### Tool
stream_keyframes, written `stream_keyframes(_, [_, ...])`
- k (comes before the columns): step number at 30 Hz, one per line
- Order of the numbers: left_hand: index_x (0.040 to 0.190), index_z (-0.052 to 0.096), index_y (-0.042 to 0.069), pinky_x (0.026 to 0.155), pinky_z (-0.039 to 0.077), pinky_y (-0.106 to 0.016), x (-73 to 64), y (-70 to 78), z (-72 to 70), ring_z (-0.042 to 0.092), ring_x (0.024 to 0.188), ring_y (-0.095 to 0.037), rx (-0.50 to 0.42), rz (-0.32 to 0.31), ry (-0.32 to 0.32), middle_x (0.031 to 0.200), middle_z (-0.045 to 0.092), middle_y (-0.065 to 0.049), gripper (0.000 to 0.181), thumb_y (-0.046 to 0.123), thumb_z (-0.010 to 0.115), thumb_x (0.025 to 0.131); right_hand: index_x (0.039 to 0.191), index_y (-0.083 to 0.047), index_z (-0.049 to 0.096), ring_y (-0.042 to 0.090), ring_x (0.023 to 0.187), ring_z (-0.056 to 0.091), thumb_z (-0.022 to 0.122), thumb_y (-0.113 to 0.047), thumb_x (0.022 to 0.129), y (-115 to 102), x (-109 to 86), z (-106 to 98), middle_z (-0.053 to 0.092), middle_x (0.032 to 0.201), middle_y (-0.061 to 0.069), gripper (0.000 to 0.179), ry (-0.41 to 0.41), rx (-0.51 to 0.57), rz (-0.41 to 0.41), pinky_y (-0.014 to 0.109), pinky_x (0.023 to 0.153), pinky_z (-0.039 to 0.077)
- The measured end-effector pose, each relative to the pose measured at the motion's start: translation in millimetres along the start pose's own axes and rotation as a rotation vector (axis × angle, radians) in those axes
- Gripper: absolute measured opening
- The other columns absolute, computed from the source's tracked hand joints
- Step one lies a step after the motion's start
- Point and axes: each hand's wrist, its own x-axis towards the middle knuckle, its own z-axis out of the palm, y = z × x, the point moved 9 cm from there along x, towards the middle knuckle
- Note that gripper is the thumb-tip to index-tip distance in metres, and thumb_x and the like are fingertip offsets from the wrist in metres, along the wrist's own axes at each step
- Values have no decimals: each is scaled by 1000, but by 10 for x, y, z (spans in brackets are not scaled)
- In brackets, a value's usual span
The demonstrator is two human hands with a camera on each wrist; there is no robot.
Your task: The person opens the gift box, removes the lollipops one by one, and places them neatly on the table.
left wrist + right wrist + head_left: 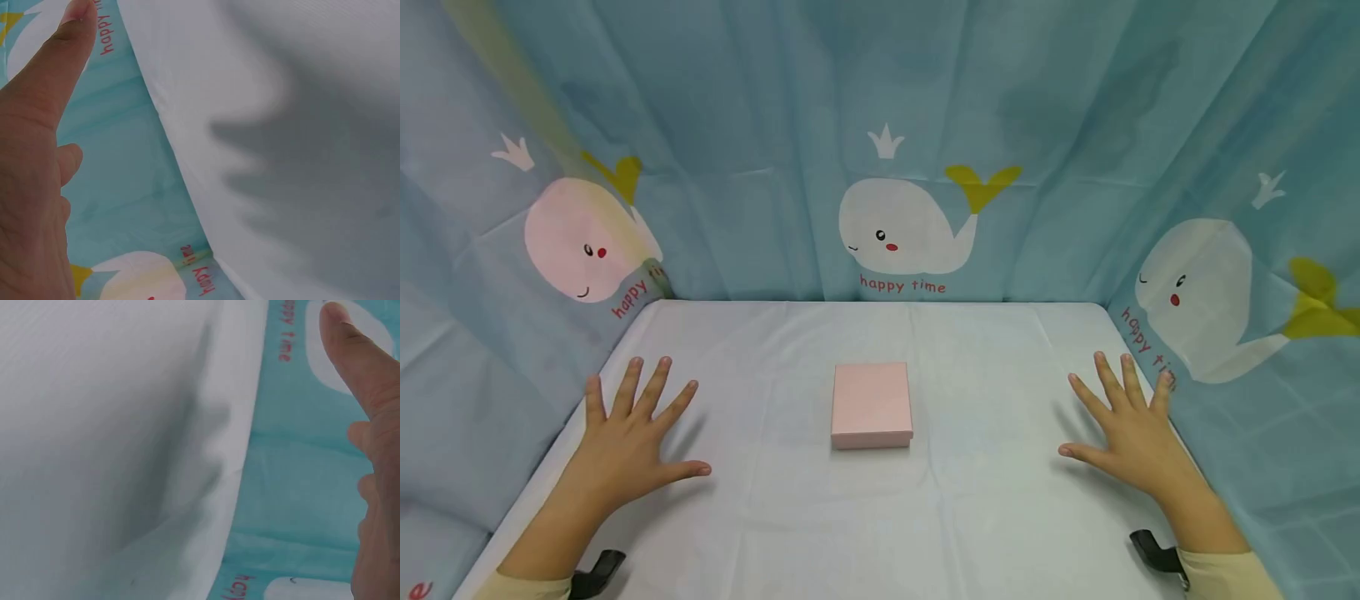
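Note:
A closed pink box (872, 402) with a lid lies on the white-covered table, near its middle in the head view. To its left my left hand (627, 446) is held over the table with the fingers spread wide and straight, palm down. On the other side my right hand (1131, 433) is spread the same way, well apart from the box. Neither hand holds anything. Each wrist view shows the thumb and part of the hand, the left hand (34, 162) at the left edge and the right hand (381, 450) at the right edge, with finger shadows on the cloth.
Blue curtains (745, 225) printed with whales and "happy time" enclose the back and both sides of the white table (1000, 500). Black wrist-camera mounts (597, 575) show at both sleeves. Slight creases run across the table cloth.

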Motion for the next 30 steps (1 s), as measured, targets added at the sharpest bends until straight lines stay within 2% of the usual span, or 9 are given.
stream_keyframes(6, [162,32,24,115,-23,-73,99,88,-65,-18,156,-41,-16,22,21,173,2,-16,124,96,60,65,162,-25,33,40,157,-13,76,-76,72,-98,86,-36,7,172,16,112,6,21,12,84,111,-14])
stream_keyframes(13, [163,29,24,116,-22,-73,236,238,-88,-20,156,-39,-45,23,15,173,0,-15,124,97,57,66,162,-22,33,40,157,-15,76,-76,73,-259,228,-72,3,173,14,112,1,55,10,76,114,-20])
stream_keyframes(18, [163,30,23,116,-19,-75,306,340,-88,-20,156,-39,-63,36,18,173,-6,-13,125,98,56,66,163,-20,32,41,157,-15,75,-75,74,-395,309,-85,6,172,17,113,16,77,2,78,115,-16])
stream_keyframes(22, [164,26,22,116,-17,-76,373,430,-88,-20,156,-39,-90,41,18,173,-8,-12,128,97,58,66,163,-20,30,41,157,-14,74,-77,74,-514,373,-88,9,172,18,114,23,90,-5,80,115,-12])
stream_keyframes(30, [166,18,19,117,-13,-77,502,638,-134,-16,157,-41,-203,64,9,173,-2,-16,132,89,68,66,161,-15,34,44,157,-8,73,-76,75,-737,476,-118,10,172,18,113,37,137,-26,78,116,-13])
